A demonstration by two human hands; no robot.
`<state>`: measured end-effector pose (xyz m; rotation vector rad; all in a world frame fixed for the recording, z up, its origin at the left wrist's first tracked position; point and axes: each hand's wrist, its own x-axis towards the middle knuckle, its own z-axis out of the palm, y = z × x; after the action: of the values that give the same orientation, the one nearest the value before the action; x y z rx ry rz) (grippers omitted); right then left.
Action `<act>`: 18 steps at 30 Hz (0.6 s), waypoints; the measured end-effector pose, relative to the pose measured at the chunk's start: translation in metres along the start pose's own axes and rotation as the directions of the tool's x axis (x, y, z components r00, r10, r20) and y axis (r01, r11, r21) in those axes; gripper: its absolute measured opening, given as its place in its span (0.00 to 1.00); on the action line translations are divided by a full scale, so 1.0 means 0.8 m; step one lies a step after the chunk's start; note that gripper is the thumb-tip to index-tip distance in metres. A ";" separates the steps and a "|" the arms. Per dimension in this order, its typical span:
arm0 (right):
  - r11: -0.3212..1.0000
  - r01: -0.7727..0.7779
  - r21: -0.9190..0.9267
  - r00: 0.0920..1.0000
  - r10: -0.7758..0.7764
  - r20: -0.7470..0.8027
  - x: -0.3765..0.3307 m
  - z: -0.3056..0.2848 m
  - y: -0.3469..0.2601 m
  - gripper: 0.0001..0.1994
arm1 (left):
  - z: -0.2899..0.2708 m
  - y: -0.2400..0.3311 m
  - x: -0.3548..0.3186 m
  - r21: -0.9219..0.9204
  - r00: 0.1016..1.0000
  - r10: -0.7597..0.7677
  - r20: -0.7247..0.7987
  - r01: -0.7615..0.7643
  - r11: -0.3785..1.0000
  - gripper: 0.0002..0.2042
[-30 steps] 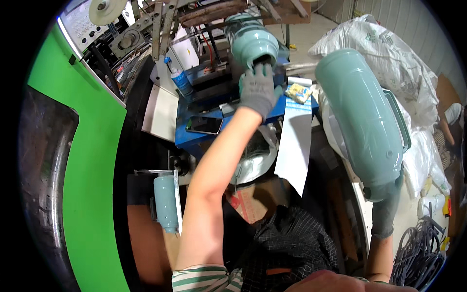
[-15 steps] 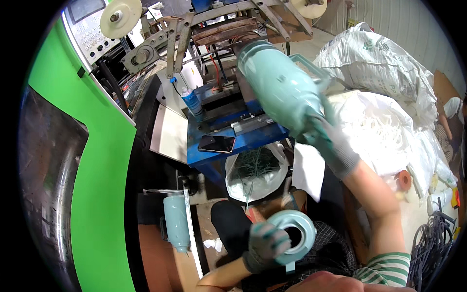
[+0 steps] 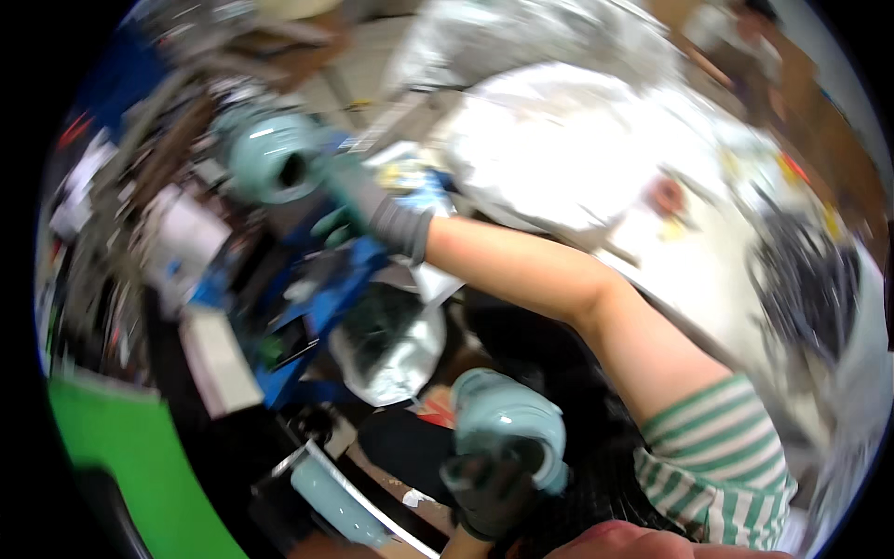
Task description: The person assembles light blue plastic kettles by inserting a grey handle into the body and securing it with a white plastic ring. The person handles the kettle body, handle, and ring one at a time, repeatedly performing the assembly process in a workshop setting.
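Note:
In its grey-green glove, my right hand (image 3: 358, 200) is stretched out to the far left, at the side of a pale teal plastic jug body (image 3: 270, 163). That body lies up at the machine with its round dark opening facing me. Motion smears the fingers, so their grip on it does not show. Close to my lap, my gloved left hand (image 3: 489, 484) is closed on the rim of a second teal jug body (image 3: 507, 410), tilted with its open end toward me. Another teal jug body (image 3: 340, 503) lies at the lower left, behind a pale metal edge.
A blue bench (image 3: 312, 326) carries a dark phone (image 3: 291, 340). Beneath it hangs a white bag (image 3: 410, 363) with dark green scraps. Large white sacks (image 3: 559, 140) stand to the right, near black cables (image 3: 810, 279). Another person (image 3: 745, 47) is at the far right.
My view has swung right. The right-hand jug body has turned, its opening now toward me, and the hand is at its side. The left-hand jug body has tipped over from end-on.

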<state>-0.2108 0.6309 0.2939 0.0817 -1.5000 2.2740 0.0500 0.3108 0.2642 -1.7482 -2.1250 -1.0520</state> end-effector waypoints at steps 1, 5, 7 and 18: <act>0.995 0.031 -0.095 0.999 -0.029 0.019 -0.054 0.016 -0.011 0.31 | 0.001 -0.001 -0.007 0.032 0.999 -0.035 -0.006 0.035 0.999 0.11; 0.852 0.070 -0.519 0.995 -0.094 -0.020 -0.272 -0.106 -0.068 0.40 | 0.013 -0.025 0.011 -0.009 0.999 -0.006 0.038 0.006 1.000 0.14; 0.687 -0.195 -0.700 0.931 -0.094 -0.352 -0.373 -0.190 -0.093 0.38 | 0.019 -0.027 0.023 0.015 0.999 0.027 0.023 -0.027 1.000 0.18; -0.263 -0.947 0.182 0.052 -0.688 -0.724 -0.843 -0.402 -0.249 0.27 | 0.031 -0.022 0.048 0.053 0.993 0.121 0.003 -0.121 0.991 0.25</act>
<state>0.5344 0.7779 0.1496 -2.4507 -1.6860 -0.4280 0.0298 0.3552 0.2609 -1.8261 -1.9989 -0.9556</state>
